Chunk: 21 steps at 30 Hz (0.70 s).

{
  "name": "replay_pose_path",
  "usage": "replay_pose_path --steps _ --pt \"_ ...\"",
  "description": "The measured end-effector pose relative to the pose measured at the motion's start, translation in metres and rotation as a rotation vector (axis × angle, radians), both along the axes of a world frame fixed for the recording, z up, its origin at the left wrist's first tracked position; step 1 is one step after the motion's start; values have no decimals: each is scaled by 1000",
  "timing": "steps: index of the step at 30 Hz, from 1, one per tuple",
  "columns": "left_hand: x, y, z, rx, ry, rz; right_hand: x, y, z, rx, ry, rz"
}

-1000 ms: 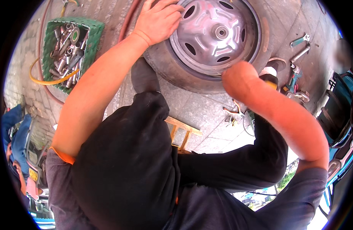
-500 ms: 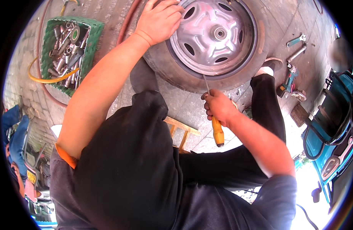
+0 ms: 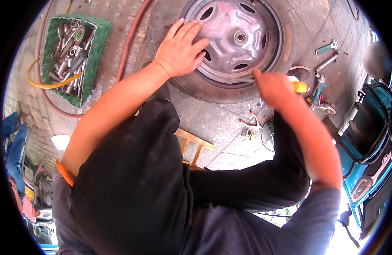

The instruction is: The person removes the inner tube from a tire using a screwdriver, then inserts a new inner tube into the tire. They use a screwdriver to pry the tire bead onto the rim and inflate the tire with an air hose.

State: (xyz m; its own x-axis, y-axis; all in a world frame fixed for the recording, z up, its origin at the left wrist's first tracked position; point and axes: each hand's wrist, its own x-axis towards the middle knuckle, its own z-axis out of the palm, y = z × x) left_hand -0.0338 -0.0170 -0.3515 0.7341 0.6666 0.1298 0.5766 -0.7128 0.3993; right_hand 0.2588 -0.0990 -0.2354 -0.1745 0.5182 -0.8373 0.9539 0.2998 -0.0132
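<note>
A grey steel wheel rim (image 3: 228,55) sits inside a black tyre (image 3: 221,95) on the paving in front of me. My left hand (image 3: 181,51) rests with fingers spread on the left side of the rim and tyre. At the rim's near right edge, my right hand (image 3: 276,87) is closed around a screwdriver (image 3: 299,87), blurred by motion. Its yellow handle end sticks out to the right of the fist. The shaft is mostly hidden or smeared, so where its tip meets the rim I cannot tell.
On the left stands a green woven basket (image 3: 103,34) of sockets and wrenches beside a reddish hose (image 3: 130,46). Pliers (image 3: 253,121), an adjustable wrench (image 3: 327,47) and a cordless power tool (image 3: 318,89) lie right. A wooden stool (image 3: 196,142) is near my legs; a blue vehicle (image 3: 353,148) stands far right.
My right hand has swung right and up along the rim, turning the screwdriver from pointing away to lying sideways. My left hand has slid down slightly, fingers spreading over the rim.
</note>
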Motion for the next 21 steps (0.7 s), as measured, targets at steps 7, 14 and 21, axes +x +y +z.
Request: replay_pose_path --steps 7,14,21 --pt "0 0 -6 -2 -52 2 6 91 -26 -82 -56 625" --pt "-2 2 -8 -2 -87 2 -29 105 -26 -179 -165 803" --pt "-1 3 -6 -17 -110 4 -32 96 -24 -287 -240 797"
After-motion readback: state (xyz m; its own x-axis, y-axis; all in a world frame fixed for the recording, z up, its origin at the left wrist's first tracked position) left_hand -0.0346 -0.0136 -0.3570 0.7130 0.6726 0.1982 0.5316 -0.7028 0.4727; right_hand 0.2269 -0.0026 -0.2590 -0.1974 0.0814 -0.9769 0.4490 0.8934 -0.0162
